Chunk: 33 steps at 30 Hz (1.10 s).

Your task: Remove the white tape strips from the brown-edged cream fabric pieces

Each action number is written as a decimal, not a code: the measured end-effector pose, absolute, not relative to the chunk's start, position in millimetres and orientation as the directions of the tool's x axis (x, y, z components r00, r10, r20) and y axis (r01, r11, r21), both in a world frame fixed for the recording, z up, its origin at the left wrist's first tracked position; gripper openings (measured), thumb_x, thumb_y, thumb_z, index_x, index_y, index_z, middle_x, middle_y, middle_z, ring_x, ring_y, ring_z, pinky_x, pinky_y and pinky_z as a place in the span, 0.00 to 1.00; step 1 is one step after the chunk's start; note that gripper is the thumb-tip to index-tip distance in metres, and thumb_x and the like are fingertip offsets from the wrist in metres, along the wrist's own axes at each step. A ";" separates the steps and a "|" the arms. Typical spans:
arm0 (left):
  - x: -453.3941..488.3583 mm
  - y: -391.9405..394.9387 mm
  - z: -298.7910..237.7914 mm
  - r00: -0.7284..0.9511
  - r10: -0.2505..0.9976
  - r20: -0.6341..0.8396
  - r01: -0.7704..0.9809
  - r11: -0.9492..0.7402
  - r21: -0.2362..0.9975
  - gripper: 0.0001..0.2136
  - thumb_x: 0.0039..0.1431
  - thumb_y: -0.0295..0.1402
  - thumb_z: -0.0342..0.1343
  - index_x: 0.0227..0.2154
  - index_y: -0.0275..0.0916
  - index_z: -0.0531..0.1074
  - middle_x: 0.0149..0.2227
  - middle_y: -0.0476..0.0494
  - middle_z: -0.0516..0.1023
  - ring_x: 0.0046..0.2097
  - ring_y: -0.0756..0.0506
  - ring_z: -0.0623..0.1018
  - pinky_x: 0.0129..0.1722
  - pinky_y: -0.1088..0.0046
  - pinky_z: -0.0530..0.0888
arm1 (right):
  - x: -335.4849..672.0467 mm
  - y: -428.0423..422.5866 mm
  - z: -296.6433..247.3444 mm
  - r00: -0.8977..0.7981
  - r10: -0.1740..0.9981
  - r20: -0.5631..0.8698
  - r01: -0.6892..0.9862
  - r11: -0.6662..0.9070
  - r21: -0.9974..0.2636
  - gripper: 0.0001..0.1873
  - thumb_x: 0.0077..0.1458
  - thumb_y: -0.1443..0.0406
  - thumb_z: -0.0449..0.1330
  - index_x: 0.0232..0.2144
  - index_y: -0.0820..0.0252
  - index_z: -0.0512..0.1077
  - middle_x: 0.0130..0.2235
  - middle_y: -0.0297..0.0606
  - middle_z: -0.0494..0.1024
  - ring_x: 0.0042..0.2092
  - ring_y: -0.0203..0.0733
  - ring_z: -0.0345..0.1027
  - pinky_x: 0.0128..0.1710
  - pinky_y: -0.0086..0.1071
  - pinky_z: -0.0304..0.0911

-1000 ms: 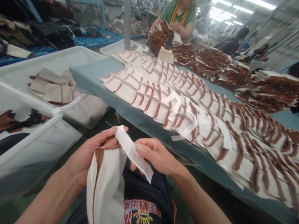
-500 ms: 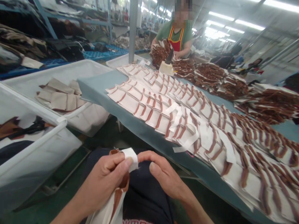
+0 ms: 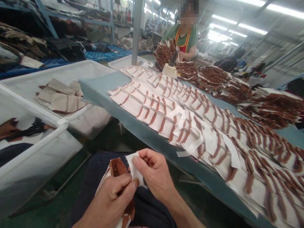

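Note:
Over my lap, my left hand is closed on a cream cloth pouch with a brown trim. My right hand pinches a white fabric strip folded against the pouch's top edge; thumb and forefinger of both hands meet at the strip. Rows of the same cream pouches with brown trim lie overlapped on the blue-grey table in front of me, some with loose white strips lying on them.
Two white cloth bins stand on my left, holding tan pieces and dark fabric. A person in a green shirt and apron works at the table's far end beside brown-trimmed heaps. A grey post rises behind the table.
The long white strip that hung loose from my hands a second ago is now folded short against the pouch top. Both hands have dropped lower, and my right fingers closed on the strip.

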<state>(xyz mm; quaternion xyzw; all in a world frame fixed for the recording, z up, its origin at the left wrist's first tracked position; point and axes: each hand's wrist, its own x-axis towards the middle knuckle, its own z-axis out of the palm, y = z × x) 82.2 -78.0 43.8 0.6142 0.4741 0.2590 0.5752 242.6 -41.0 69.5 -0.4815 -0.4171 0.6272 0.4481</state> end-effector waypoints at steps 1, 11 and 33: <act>82.2 -79.1 44.8 0.409 0.886 -0.219 0.286 0.104 0.953 0.26 0.75 0.49 0.46 0.21 0.43 0.64 0.21 0.50 0.69 0.25 0.47 0.67 0.26 0.71 0.62 | 242.2 -40.5 70.8 -0.133 0.960 -0.245 -0.159 -0.265 -0.951 0.17 0.54 0.53 0.73 0.33 0.62 0.80 0.29 0.36 0.83 0.27 0.34 0.69 0.30 0.27 0.66; 88.0 -84.7 51.1 0.345 0.910 -0.231 0.279 0.136 0.951 0.23 0.73 0.46 0.48 0.21 0.42 0.63 0.21 0.53 0.63 0.26 0.48 0.64 0.27 0.70 0.59 | 235.5 -40.6 65.8 -0.120 0.953 -0.279 -0.236 -0.300 -0.924 0.25 0.51 0.46 0.75 0.31 0.60 0.76 0.25 0.34 0.78 0.24 0.33 0.66 0.26 0.27 0.65; 86.5 -76.5 35.0 0.186 0.945 -0.268 0.174 0.237 0.956 0.23 0.64 0.57 0.57 0.23 0.46 0.75 0.19 0.49 0.68 0.22 0.44 0.68 0.21 0.70 0.68 | 244.1 -44.2 39.5 -0.021 0.995 -0.099 -0.112 -0.100 -0.989 0.25 0.65 0.44 0.64 0.38 0.61 0.79 0.25 0.31 0.73 0.24 0.32 0.59 0.24 0.26 0.58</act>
